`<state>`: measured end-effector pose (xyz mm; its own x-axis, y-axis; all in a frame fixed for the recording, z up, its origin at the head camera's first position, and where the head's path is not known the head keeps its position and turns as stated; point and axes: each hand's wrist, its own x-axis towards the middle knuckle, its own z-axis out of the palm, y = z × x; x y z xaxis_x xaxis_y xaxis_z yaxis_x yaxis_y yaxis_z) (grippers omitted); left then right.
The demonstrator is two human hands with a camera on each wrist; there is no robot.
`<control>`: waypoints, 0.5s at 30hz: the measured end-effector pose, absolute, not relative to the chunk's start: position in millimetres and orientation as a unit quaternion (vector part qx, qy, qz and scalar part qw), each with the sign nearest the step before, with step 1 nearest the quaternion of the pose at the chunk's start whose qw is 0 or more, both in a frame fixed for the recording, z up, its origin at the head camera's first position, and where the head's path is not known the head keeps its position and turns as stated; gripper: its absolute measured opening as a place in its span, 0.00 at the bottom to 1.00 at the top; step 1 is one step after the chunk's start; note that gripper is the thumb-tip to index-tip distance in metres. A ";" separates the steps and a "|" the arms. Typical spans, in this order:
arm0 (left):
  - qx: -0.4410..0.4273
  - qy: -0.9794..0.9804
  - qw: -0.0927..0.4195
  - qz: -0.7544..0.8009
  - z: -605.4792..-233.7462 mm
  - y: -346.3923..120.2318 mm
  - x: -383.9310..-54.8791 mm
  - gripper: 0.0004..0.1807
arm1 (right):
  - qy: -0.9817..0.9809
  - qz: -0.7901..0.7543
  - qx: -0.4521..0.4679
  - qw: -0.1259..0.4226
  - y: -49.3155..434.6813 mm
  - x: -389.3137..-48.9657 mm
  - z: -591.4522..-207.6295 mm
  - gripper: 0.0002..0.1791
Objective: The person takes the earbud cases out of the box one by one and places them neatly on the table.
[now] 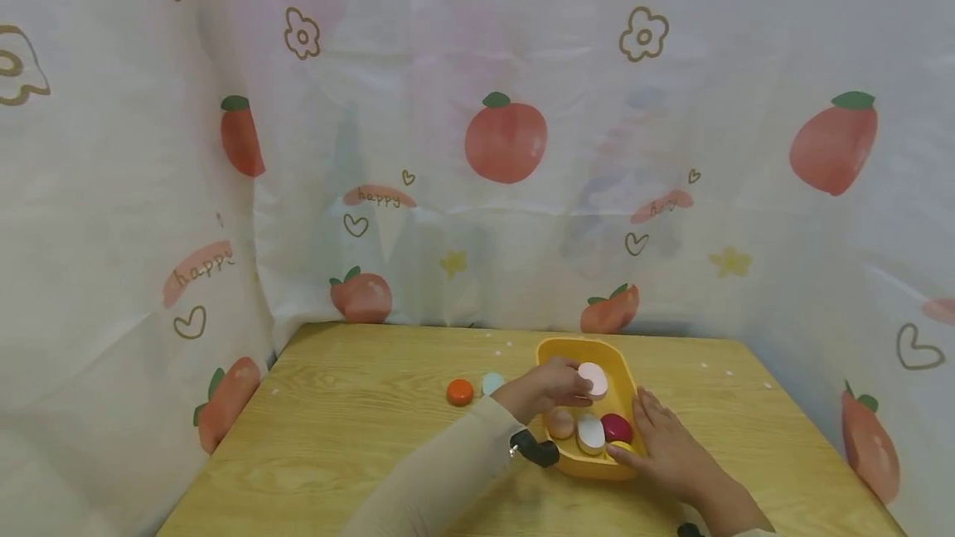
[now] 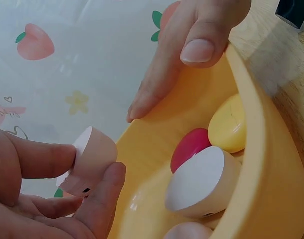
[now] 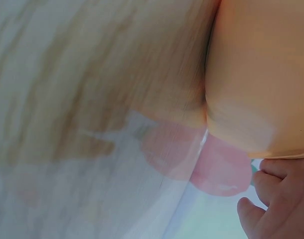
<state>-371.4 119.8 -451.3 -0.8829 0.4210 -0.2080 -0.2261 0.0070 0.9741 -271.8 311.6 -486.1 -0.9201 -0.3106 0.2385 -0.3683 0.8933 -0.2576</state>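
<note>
In the head view my left hand (image 1: 555, 388) is over a yellow plastic bin (image 1: 616, 392) and pinches a pale pink, rounded toy piece (image 1: 593, 381). The left wrist view shows this piece (image 2: 94, 162) between thumb and fingers, with a flat face and a small dark slot. My right hand (image 1: 671, 447) rests against the bin's right rim, fingers extended, thumb over the edge. Inside the near end lie a white flat-faced piece (image 1: 591, 434), a crimson piece (image 1: 617, 428), a yellow piece (image 2: 229, 124) and a peach piece (image 1: 559, 423).
Left of the bin, an orange round piece (image 1: 460, 392) and a light mint piece (image 1: 492, 384) lie on the wooden table (image 1: 358, 437); the left sleeve partly covers the mint one. A fruit-print curtain (image 1: 418, 131) hangs behind and along both sides.
</note>
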 end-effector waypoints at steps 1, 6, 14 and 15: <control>0.073 0.669 0.231 0.703 -451.5 118.6 -371.2 0.22 | -0.968 0.152 0.176 0.096 311.3 -271.2 -487.1 0.53; 0.088 0.663 0.238 0.705 -451.0 109.1 -371.6 0.21 | -0.966 0.152 0.182 0.100 312.1 -270.9 -490.6 0.54; 0.095 0.663 0.243 0.702 -441.6 90.6 -376.1 0.20 | -0.967 0.147 0.183 0.095 316.0 -275.4 -488.9 0.55; 0.095 0.663 0.245 0.701 -441.0 87.9 -375.8 0.20 | -0.968 0.147 0.180 0.091 315.6 -274.6 -489.0 0.55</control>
